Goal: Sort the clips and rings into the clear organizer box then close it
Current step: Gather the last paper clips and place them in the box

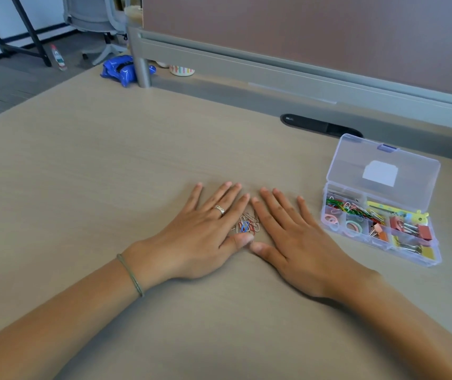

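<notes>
A small pile of paper clips (249, 224), silver with a few red and blue ones, lies on the desk between my two hands. My left hand (197, 234) lies flat to the left of the pile, fingers straight, thumb touching its near edge. My right hand (290, 231) lies flat to the right, fingers spread, thumb tip meeting the left thumb. The clear organizer box (331, 207) stands to the right with its lid (383, 165) raised. Its compartments hold coloured paper clips, pink and green rings and binder clips.
The beige desk (109, 174) runs back to a grey partition (301, 37). A black cable slot (320, 126) lies behind the box. A blue bag (117, 68) and a striped cup (182, 70) sit at the far left by the partition post.
</notes>
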The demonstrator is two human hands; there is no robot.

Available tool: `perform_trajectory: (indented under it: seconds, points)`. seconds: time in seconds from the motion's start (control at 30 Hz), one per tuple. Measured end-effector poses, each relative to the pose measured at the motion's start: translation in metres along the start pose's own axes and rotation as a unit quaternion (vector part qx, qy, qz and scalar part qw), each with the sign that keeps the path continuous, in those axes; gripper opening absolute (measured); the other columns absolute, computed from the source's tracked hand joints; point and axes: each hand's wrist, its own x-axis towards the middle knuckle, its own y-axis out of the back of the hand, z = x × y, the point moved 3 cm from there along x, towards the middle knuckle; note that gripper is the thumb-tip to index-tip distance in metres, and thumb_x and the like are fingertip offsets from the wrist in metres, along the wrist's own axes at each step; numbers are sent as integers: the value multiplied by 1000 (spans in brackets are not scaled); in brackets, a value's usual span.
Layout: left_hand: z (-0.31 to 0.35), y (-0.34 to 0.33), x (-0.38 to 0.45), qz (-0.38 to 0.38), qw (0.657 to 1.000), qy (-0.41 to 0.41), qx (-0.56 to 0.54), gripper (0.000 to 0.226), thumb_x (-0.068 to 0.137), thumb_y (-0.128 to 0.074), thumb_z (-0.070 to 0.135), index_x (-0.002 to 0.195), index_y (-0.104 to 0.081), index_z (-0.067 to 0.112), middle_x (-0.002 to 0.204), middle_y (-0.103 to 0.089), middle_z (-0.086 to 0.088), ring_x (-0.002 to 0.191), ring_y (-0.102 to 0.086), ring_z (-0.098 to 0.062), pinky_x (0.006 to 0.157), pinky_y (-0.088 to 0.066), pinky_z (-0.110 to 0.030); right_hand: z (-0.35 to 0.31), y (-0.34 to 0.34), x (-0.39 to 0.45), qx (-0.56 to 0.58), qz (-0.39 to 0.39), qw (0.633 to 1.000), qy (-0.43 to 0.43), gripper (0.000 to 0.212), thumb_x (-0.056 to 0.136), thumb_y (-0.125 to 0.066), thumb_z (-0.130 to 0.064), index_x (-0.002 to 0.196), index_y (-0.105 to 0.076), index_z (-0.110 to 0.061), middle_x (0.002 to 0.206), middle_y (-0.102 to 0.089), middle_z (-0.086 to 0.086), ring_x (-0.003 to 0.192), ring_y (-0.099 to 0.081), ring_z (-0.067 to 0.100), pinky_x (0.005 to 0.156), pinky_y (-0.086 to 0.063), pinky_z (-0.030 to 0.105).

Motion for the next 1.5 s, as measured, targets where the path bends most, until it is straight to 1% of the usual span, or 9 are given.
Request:
perform_trajectory:
  seconds: [0.13, 0.2, 0.33, 0.5, 0.67, 1.07, 1.33, 1.4, 1.5]
  points:
    - [-13, 18, 6, 117, 962, 18, -246, 68, 99, -24, 51, 161, -18, 24, 169, -18, 6, 154, -7, -1, 126, -4, -26, -17, 1, 14, 30, 11, 999, 6, 88, 87, -8, -78, 157, 8, -28, 166, 12, -1, 151, 17, 19, 122, 1, 51]
    - [-23, 29, 14, 191, 935, 40, -296, 59, 99, -35, 38, 155, -38, 19, 161, -38, 3, 147, -30, -2, 117, -15, -10, -27, 5, 21, 21, 50, 998, 18, 93, 83, -17, -83, 157, -8, -28, 165, -10, 3, 152, -5, 27, 121, -11, 51]
    - [-37, 40, 35, 250, 884, 117, -376, 44, 95, -41, 33, 128, -68, 23, 132, -66, 4, 123, -59, -6, 112, -41, -29, -36, 17, 40, 14, 155, 985, 73, 69, 83, -44, -76, 128, -55, -25, 121, -51, -1, 108, -48, 23, 93, -41, 41]
    - [-36, 34, 39, 265, 879, 139, -372, 27, 99, -48, 24, 106, -74, 25, 114, -73, 11, 109, -64, -6, 97, -47, -21, -37, 18, 49, 24, 187, 970, 156, 27, 95, -53, -43, 96, -58, -16, 94, -54, 2, 79, -52, 24, 62, -46, 41]
    - [-33, 32, 37, 267, 884, 135, -359, 28, 100, -49, 19, 96, -76, 27, 107, -73, 12, 103, -64, -2, 90, -45, -14, -40, 13, 43, 0, 232, 954, 189, 25, 96, -56, -31, 79, -56, -12, 73, -55, 6, 53, -53, 31, 41, -37, 36]
    - [-29, 31, 30, 255, 860, 134, -422, 29, 96, -49, 29, 91, -77, 27, 87, -74, 10, 86, -68, -4, 76, -50, -23, -40, 15, 57, -92, 291, 918, 253, 47, 85, -75, -33, 50, -53, -10, 41, -51, 6, 30, -45, 29, 45, -20, 24]
    - [-24, 38, 28, 197, 643, 176, -719, 36, 107, -37, 20, 112, -71, 9, 105, -74, -16, 95, -70, -23, 94, -55, -35, -15, 37, 91, 19, 360, 927, 105, 34, 92, -60, -29, 62, -65, -14, 47, -58, 11, 38, -53, 37, 43, -39, 32]
    - [-11, 39, 26, 106, 522, 146, -833, 44, 107, -35, 32, 108, -72, 7, 98, -69, -12, 98, -67, -24, 102, -49, -42, -22, 50, 94, 32, 384, 918, 95, 42, 95, -49, -35, 61, -64, -15, 48, -59, 8, 41, -53, 38, 44, -41, 32]
    - [7, 42, 20, -5, 342, 103, -934, 63, 104, -31, 53, 122, -65, 3, 131, -65, -16, 129, -59, -31, 115, -36, -53, -35, 66, 95, 37, 422, 901, 98, 47, 92, -53, -33, 49, -43, -18, 41, -41, 2, 40, -29, 33, 44, -31, 27]
